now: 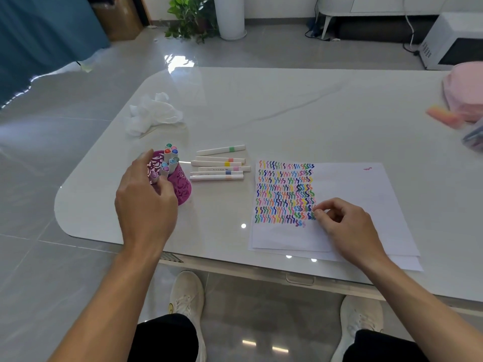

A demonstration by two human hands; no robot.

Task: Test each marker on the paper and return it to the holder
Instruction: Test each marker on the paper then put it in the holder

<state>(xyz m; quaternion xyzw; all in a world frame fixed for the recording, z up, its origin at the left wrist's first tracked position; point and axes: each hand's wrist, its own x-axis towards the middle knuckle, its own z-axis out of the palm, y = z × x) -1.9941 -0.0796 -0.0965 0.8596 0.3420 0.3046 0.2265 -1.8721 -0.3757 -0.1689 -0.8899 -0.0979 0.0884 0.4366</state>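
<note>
Now left hand point(146, 205) grips marker point(154, 176); right hand point(349, 226) touches paper point(352, 178)

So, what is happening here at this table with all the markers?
A person is testing markers. The left hand holds a purple-capped marker at the pink holder, where several other markers stand. The right hand rests on the paper with fingers curled, holding no marker. The paper is partly filled with rows of coloured squiggles. Six loose markers lie on the table between holder and paper.
</note>
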